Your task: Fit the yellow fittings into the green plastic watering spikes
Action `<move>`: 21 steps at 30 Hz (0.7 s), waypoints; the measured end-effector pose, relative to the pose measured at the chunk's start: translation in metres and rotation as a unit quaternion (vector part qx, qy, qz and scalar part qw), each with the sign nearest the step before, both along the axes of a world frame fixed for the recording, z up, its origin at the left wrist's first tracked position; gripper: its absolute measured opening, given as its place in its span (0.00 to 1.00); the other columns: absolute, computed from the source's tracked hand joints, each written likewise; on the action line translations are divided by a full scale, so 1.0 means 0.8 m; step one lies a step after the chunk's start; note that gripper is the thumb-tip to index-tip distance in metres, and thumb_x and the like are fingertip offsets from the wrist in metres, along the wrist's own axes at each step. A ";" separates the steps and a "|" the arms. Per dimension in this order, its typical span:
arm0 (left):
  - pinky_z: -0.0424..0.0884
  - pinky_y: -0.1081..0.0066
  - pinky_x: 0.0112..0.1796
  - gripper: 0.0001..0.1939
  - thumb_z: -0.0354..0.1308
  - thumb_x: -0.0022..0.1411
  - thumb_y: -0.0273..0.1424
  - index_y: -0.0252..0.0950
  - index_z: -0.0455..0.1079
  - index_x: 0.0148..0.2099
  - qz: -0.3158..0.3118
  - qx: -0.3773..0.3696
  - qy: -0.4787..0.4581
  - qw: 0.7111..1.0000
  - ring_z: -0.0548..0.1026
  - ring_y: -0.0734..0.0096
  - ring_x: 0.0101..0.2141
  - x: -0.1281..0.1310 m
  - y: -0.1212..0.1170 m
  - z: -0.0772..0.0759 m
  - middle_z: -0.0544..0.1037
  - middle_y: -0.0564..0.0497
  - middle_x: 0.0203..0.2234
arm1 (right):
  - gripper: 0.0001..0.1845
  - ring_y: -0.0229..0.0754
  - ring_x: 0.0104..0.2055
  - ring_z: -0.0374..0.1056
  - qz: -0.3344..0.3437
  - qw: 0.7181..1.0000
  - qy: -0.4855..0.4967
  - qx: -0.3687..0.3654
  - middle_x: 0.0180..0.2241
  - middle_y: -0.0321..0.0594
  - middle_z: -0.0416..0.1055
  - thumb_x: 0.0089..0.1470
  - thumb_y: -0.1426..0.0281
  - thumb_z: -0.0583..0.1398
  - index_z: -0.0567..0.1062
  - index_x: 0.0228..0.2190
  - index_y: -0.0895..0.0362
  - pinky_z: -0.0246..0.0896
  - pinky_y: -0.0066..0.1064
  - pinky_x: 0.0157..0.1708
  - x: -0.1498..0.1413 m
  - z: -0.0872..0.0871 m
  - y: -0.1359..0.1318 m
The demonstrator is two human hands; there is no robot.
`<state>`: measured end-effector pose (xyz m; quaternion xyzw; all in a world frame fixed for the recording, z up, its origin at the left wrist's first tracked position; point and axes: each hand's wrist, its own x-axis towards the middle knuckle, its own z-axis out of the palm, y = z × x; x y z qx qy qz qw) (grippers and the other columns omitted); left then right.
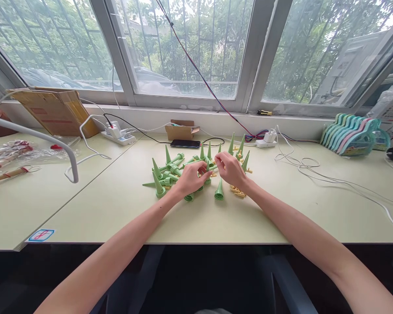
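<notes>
My left hand (192,176) is closed around a green plastic spike (208,171), which points upward between thumb and fingers. A small yellow piece shows beside this spike. Close by on the right, my right hand (229,168) has its fingers pinched together; whatever they hold is hidden. Several more green spikes lie or stand around both hands, such as one upright at the left (159,186) and one in front (219,191). Under my right wrist is a small pile of yellow plastic pieces (237,192).
Behind the spikes lie a black phone (185,144) and a small open cardboard box (180,131). White cables (306,165) run over the table's right side, near a row of pastel hangers (349,135). A power strip (120,138) and large carton (57,113) stand back left.
</notes>
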<state>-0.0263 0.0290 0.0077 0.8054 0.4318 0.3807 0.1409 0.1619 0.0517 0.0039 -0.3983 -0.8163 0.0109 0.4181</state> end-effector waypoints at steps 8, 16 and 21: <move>0.68 0.67 0.36 0.14 0.58 0.60 0.43 0.37 0.70 0.40 0.006 0.014 -0.013 1.000 0.73 0.67 0.34 0.000 0.000 0.000 0.77 0.49 0.32 | 0.11 0.40 0.32 0.61 0.021 1.000 0.004 0.010 0.34 0.42 0.68 0.66 0.70 0.47 0.66 0.33 0.55 0.55 0.30 0.33 -0.006 -0.001 -0.008; 0.69 0.69 0.36 0.11 0.55 0.63 0.40 0.37 0.70 0.39 -0.010 0.018 -0.036 0.999 0.72 0.68 0.35 0.001 -0.002 0.004 0.76 0.50 0.32 | 0.12 0.38 0.30 0.60 0.052 0.999 0.007 0.009 0.34 0.41 0.69 0.67 0.68 0.46 0.66 0.33 0.55 0.56 0.29 0.33 -0.009 -0.001 -0.013; 0.70 0.70 0.35 0.12 0.53 0.64 0.40 0.37 0.71 0.37 -0.015 0.010 -0.045 0.999 0.72 0.69 0.34 0.002 -0.005 0.006 0.76 0.50 0.32 | 0.11 0.38 0.31 0.61 0.059 0.998 0.002 0.008 0.33 0.41 0.69 0.66 0.69 0.47 0.66 0.33 0.55 0.56 0.29 0.34 -0.010 -0.001 -0.015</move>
